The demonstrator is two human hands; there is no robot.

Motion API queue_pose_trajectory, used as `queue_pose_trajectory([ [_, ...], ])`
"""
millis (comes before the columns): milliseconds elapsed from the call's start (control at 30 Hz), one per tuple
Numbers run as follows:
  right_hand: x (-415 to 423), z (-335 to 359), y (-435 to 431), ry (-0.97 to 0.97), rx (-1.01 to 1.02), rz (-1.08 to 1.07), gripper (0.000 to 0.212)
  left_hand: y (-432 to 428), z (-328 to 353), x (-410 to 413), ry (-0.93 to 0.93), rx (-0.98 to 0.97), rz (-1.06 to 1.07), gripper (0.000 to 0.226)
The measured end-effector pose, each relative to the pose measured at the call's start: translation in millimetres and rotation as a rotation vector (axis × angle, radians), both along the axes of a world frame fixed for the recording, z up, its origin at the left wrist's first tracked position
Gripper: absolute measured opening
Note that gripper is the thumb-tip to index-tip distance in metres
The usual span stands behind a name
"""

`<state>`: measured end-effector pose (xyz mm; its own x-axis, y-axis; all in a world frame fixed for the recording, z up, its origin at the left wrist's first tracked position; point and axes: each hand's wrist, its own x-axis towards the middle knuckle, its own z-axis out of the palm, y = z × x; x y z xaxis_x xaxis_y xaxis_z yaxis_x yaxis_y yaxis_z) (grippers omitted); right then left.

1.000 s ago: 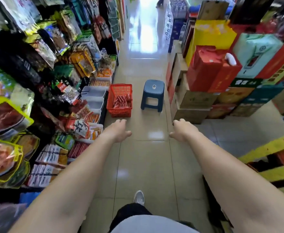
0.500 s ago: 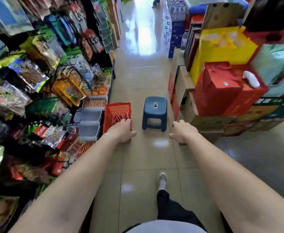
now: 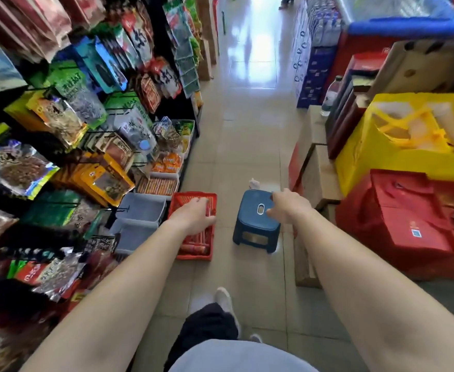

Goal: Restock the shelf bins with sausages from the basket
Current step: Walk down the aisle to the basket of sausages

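A red plastic basket (image 3: pixel 183 256) stands on the floor beside the shelf, with red-wrapped sausages (image 3: pixel 196 242) lying in it. My left hand (image 3: pixel 193 214) hovers over the basket with fingers loosely bent and nothing in them. Two grey shelf bins (image 3: pixel 142 208) sit just left of the basket, and a bin further back (image 3: pixel 157 185) holds rows of sausages. My right hand (image 3: pixel 287 206) reaches over the right edge of a blue stool (image 3: pixel 255 221), fingers loose.
Hanging snack packets fill the shelf (image 3: pixel 72 116) along the left. Cardboard boxes (image 3: pixel 317 167), red bags (image 3: pixel 414 224) and a yellow bag (image 3: pixel 408 146) line the right. The tiled aisle (image 3: pixel 247 116) runs on ahead between them. My foot (image 3: pixel 224 299) is on the floor below.
I have walked forward along the aisle. The basket and stool came closer, and both hands now reach over them, the left above the basket and the right above the stool.
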<state>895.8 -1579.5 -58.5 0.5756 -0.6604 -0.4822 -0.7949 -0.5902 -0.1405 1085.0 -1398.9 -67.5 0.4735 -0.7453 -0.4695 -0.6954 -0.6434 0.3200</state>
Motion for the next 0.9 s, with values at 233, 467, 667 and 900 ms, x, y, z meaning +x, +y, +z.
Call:
queue_pose_trajectory([
  [233, 119, -21, -98, 0.035, 0.005, 0.058, 0.053, -88, -28, 119, 0.013, 0.064, 0.023, 0.073],
  [467, 256, 5, -196, 0.087, -0.045, 0.098, 0.054, -183, -15, 249, 0.004, 0.037, 0.028, 0.068],
  [667, 355, 25, -237, 0.023, -0.052, 0.179, 0.058, -226, 4, 322, 0.008, -0.014, 0.075, 0.068],
  [900, 459, 16, -283, 0.067, -0.051, 0.303, 0.057, -239, 0, 388, 0.025, -0.026, 0.222, 0.068],
])
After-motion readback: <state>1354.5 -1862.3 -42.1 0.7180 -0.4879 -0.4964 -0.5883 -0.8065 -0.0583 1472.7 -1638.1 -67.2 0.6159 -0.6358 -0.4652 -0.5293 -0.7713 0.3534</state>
